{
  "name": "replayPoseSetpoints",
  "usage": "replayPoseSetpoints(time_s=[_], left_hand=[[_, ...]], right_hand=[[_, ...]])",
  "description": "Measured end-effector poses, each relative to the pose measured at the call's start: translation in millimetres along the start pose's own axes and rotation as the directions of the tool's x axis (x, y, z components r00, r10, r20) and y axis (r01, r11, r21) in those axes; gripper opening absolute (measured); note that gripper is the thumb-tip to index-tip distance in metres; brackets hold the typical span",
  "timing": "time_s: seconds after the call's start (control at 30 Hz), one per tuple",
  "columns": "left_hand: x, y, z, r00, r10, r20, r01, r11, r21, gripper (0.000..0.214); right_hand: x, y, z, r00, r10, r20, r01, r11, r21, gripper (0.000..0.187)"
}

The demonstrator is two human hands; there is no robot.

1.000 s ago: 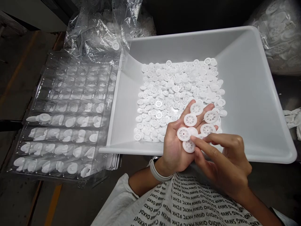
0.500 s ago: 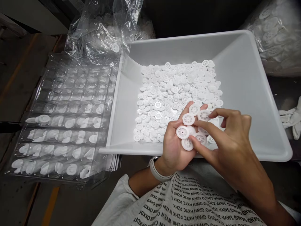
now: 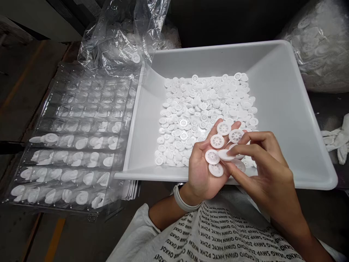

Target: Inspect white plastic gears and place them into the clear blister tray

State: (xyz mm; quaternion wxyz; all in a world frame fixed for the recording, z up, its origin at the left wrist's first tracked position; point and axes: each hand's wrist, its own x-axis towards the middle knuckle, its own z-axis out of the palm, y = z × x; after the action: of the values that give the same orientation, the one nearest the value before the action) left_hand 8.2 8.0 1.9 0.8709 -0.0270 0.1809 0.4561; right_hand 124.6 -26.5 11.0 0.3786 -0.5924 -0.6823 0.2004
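**Little white wheels on my open hand**

My left hand [image 3: 203, 174] is open and flat, palm up, above the near edge of a big white plastic tub [image 3: 286, 91]. Six or so white plastic wheels [image 3: 217, 141] sit on my palm and fingers. They have spokes and a hole in the middle.

My right hand [image 3: 261, 163] is over them. Its thumb [image 3: 234, 174] and first finger [image 3: 245, 150] come close together on one tilted wheel [image 3: 226, 155]. It looks like a small pinch, not a full grab.

I think I am in the middle of going through the wheels on my palm, one at a time. The tilted wheel needs a soft, careful pinch so the others do not slide off.

More wheels lie in a wide, flat pile [image 3: 196, 109] on the tub floor, just far of my hands. To the left is a stack of clear plastic trays [image 3: 81, 109] with small pockets, and white wheels fill the near rows. A clear plastic bag [image 3: 114, 40] lies at the far left corner of the tub. A fat bag of wheels [image 3: 319, 47] sits far right, and a white cloth [image 3: 335, 140] lies right of the tub.
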Motion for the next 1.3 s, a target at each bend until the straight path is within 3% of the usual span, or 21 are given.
replayPoseSetpoints(time_s=[0.23, 0.47, 0.63, 0.97, 1.3], left_hand=[[0.5, -0.2, -1.8, 0.999, -0.025, 0.033, 0.026, 0.999, -0.037, 0.052], [2.8, -0.3, -4.5, 1.0, -0.007, 0.014, 0.007, 0.999, -0.04, 0.052], [2.7, -0.5, -3.0, 1.0, -0.004, 0.005, 0.004, 1.0, -0.025, 0.054], [1.9, -0.8, -2.2, 1.0, -0.001, 0.019, 0.002, 1.0, -0.026, 0.059], [-1.5, 2.3, -2.0, 0.999, -0.034, 0.027, 0.035, 0.999, -0.031, 0.058]], right_hand=[[-7.4, 9.2, 1.6, 0.992, -0.122, 0.009, 0.123, 0.989, -0.076, 0.036], [-6.7, 16.6, 5.7, 0.973, -0.227, 0.036, 0.23, 0.959, -0.168, 0.034], [-9.1, 18.3, 0.5, 0.984, -0.179, 0.012, 0.179, 0.981, -0.073, 0.029], [-14.4, 16.9, 2.7, 0.98, -0.197, -0.041, 0.192, 0.977, -0.087, 0.03], [-20.7, 20.4, -5.0, 0.974, -0.1, -0.204, 0.106, 0.994, 0.022, 0.03]])
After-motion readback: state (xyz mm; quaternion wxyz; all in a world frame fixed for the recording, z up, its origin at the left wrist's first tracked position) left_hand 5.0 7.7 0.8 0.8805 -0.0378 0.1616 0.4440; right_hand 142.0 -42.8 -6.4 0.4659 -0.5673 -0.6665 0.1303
